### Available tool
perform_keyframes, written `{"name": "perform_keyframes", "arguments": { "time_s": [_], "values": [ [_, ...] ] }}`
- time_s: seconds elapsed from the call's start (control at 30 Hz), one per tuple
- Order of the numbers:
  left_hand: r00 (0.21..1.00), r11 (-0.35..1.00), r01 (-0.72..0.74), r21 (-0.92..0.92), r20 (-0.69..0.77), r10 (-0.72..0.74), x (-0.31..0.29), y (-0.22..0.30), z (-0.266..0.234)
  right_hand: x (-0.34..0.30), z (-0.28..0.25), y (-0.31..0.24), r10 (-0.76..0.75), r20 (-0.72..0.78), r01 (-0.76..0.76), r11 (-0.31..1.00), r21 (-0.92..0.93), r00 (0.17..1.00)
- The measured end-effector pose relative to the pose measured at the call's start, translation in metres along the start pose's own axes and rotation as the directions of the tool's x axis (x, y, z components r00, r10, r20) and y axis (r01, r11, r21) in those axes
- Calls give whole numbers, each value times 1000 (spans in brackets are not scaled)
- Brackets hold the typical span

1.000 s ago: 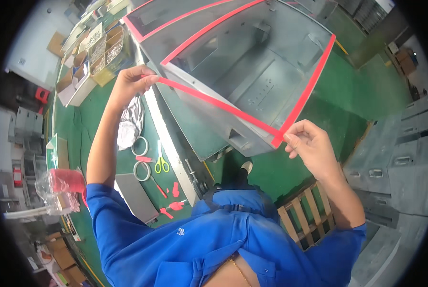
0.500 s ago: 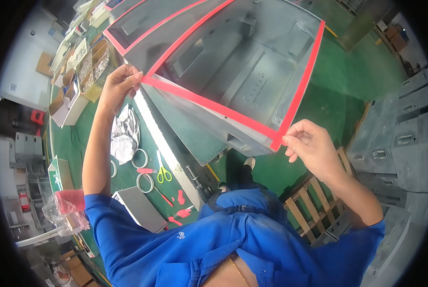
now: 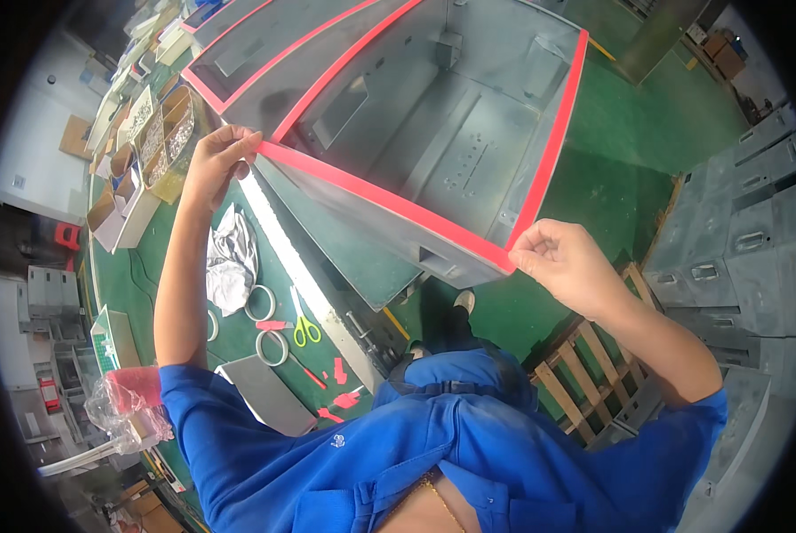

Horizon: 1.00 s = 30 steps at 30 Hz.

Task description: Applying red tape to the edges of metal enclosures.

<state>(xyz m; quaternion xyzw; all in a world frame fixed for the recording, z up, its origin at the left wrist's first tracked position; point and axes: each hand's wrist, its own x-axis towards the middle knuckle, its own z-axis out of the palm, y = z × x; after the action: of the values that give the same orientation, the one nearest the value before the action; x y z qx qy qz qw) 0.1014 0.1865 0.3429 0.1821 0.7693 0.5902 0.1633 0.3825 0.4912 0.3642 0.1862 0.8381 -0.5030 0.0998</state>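
Observation:
A strip of red tape [image 3: 380, 194] runs along the near rim of an open grey metal cabinet [image 3: 482, 138]. More red tape covers the cabinet's other rims. My left hand [image 3: 217, 164] pinches the strip's left end between thumb and fingers, at the near left corner. At the near right corner my right hand [image 3: 560, 265] pinches the tape, fingers curled beside the cabinet edge. Whether the strip is pressed down along its whole length I cannot tell.
On the green bench top lie green-handled scissors [image 3: 305, 331], tape rolls [image 3: 272, 347], a crumpled cloth [image 3: 232, 262], red tape scraps [image 3: 340, 369] and a grey metal panel [image 3: 264, 400]. Parts boxes [image 3: 168, 138] stand at the left. A wooden pallet [image 3: 584, 373] and grey cabinets [image 3: 744, 249] are at the right.
My right hand has moved slightly left and up, closer against the corner. The tape end that stuck out below that corner no longer shows. My left hand keeps its pinch.

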Motion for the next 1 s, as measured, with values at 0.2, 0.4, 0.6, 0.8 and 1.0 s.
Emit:
{"name": "perform_keyframes", "arguments": {
  "time_s": [0.2,0.4,0.6,0.8,1.0],
  "values": [
    [1000,999,6,-40,-18,-7,5,-2,6,1,0,1,-1,-1,1,1000,16,1000],
    [1000,1000,18,-16,-25,-18,6,-2,6,1,-1,0,-4,5,4,999,33,1000],
    [999,1000,7,-23,-31,-8,5,0,9,2,1,1,-8,-5,8,999,47,1000],
    [999,1000,19,-17,-27,-20,6,-2,6,1,0,0,-13,-12,13,999,50,1000],
    [999,999,27,-21,-27,-27,7,-1,7,1,1,0,-18,-28,19,999,45,999]
  ]
}}
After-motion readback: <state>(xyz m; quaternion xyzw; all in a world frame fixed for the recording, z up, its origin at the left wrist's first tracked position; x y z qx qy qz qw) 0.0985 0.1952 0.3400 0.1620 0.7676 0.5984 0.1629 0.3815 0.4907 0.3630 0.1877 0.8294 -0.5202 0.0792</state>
